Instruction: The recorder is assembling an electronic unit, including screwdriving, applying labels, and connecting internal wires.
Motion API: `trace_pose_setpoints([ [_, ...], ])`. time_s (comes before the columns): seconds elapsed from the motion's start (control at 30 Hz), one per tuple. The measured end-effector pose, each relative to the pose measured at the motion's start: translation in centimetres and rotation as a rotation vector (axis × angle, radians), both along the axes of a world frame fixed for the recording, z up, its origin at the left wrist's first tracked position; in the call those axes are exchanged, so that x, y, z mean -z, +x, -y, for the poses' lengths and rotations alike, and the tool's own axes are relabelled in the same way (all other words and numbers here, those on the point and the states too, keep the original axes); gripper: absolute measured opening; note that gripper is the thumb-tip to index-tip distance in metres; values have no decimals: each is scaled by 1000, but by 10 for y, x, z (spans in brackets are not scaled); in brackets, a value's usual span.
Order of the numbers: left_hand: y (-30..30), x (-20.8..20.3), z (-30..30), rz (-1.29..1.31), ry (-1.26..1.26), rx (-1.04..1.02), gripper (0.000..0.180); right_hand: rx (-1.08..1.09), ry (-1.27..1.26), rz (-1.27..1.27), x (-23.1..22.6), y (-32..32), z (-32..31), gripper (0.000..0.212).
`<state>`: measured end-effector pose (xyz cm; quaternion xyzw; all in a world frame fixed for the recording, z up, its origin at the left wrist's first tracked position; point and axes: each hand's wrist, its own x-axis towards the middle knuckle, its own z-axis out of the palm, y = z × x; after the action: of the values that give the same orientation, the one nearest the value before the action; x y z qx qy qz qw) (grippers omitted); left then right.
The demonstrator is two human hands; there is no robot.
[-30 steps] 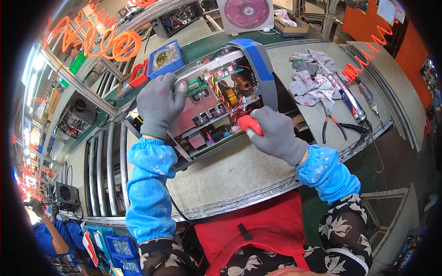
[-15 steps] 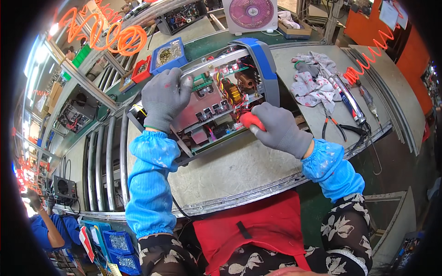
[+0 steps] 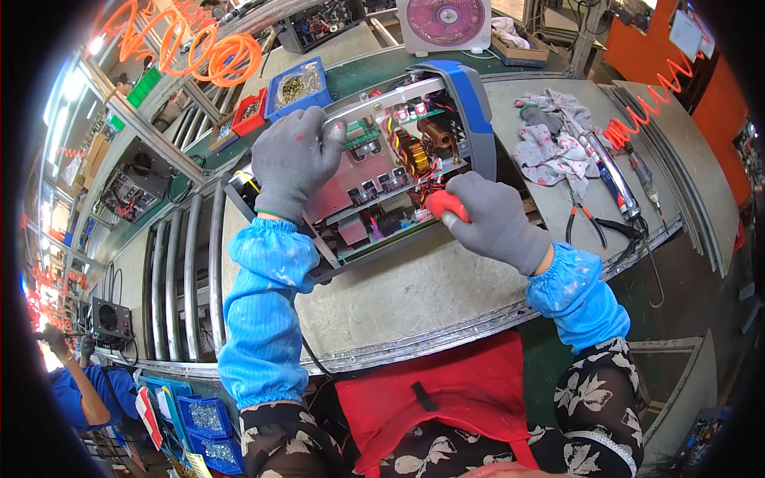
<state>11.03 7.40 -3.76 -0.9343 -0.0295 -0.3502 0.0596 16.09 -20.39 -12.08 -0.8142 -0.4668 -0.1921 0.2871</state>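
Note:
An open-sided electrical machine [image 3: 335,199] with a blue and grey end panel lies on the bench, its circuit boards, copper coil and wires exposed. My left hand [image 3: 296,159], in a grey glove, is curled over the machine's upper left edge, thumb pointing right; its fingertips are partly hidden. In my gloved right hand [image 3: 498,219] is a red-handled screwdriver [image 3: 446,205], pointed into the machine beside the wires below the coil. Its shaft and tip cannot be made out.
On the right lie a stained cloth [image 3: 550,147], pliers [image 3: 586,219] and a long tube [image 3: 612,179]. Behind the machine stand a blue bin [image 3: 296,88] of small parts and a red bin [image 3: 249,115]. Metal rollers [image 3: 191,271] run at left. Another person's arm [image 3: 84,390] shows at lower left.
The view has shifted slightly, so the bench and machine appear a little farther right. Both hands keep their places on the machine, and the red handle still points at the same area.

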Motion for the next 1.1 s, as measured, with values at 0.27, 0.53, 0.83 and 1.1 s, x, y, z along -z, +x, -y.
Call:
trace_pose_setpoints([
  [0.27, 3, 2, -2, 46, 36, 31, 31, -80, -167, 81, -13, 0, -4, 27],
  [0.53, -7, 0, 5, 0, 24, -3, 30, -22, -31, 152, -34, -38, 17, 28],
  [0.83, -8, -1, 10, -23, -11, -42, 34, -56, 151, 35, -60, -68, 7, 37],
  [1.1, -11, 1, 12, 26, -39, 28, 34, -34, 19, -79, -61, -50, -41, 30],
])
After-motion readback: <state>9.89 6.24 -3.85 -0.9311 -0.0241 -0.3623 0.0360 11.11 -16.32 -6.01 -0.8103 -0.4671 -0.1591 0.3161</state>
